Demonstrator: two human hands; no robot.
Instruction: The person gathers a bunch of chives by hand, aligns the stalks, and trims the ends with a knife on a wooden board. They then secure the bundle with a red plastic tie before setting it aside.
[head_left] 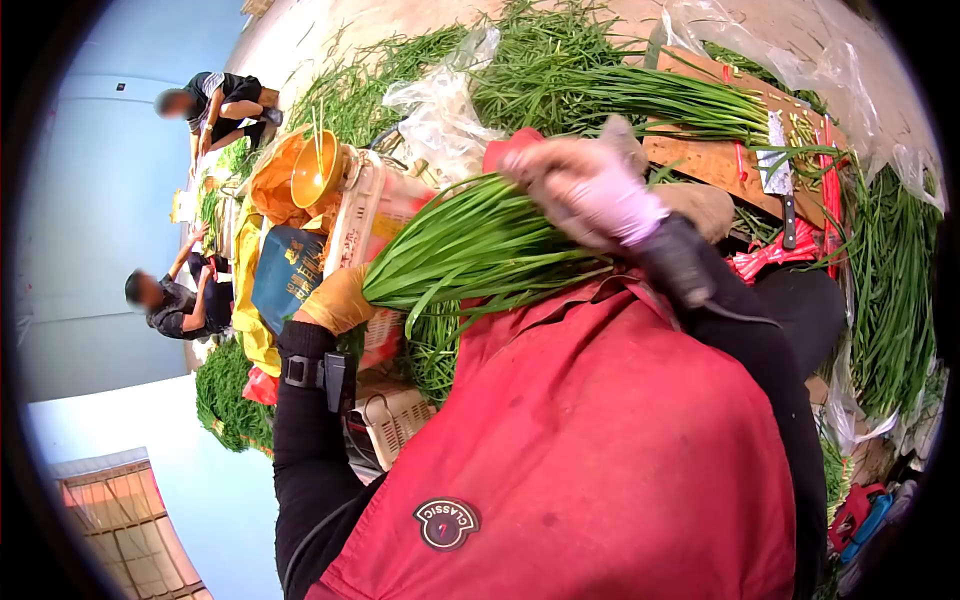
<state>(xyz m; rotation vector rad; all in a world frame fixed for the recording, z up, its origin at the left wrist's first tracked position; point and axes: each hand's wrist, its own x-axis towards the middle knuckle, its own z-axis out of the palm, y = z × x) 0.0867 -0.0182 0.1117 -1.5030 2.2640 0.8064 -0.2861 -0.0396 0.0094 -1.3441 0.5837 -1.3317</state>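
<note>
A bunch of long green leaves [480,245] lies across the front of the red apron. My left hand [338,300], in an orange-yellow glove, is closed around its left end. My right hand [590,190], in a pinkish glove, is over the bunch's upper right end. Motion smears its fingers, so their hold cannot be made out. To the right, a cleaver [774,170] with a black handle rests on a wooden board [690,155], beside more long green stalks [690,98]. Red ties [775,258] lie by the cleaver's handle.
An orange bowl [314,170] and a white-and-red crate [358,225] stand near my left hand. Loose greens [545,65] and clear plastic [445,110] lie beyond. Two other people [215,105] are at the far left. More greens [895,300] lie at the right.
</note>
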